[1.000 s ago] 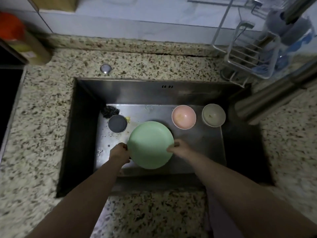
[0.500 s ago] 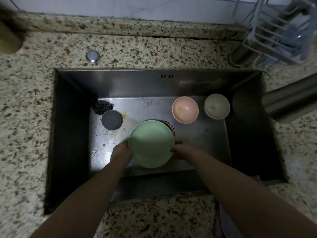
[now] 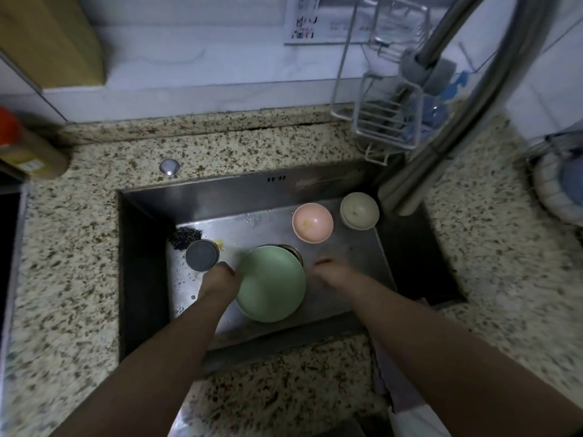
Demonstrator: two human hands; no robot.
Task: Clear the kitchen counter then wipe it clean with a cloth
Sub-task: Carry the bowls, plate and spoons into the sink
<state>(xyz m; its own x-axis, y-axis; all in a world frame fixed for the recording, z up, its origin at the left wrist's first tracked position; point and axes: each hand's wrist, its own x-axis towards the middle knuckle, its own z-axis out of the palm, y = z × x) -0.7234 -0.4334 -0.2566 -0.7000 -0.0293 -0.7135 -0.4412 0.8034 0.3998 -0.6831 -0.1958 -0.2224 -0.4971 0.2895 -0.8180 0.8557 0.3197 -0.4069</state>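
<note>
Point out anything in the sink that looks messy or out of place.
A dark clump of debris sits at the sink's back-left, beside a round dark lid, with a yellowish speck next to it. The pink bowl has yellowish residue inside. The green plate partly covers the drain.

dim, murky light; wide-angle bending at the edges, right hand (image 3: 331,272) motion-blurred.

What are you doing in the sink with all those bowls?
A person is putting dishes into the sink. The left hand is at the rim of the green plate, which sits over the drain. The right hand is beside it, blurred, apparently off the plate. A pink bowl and a beige bowl sit behind.
</note>
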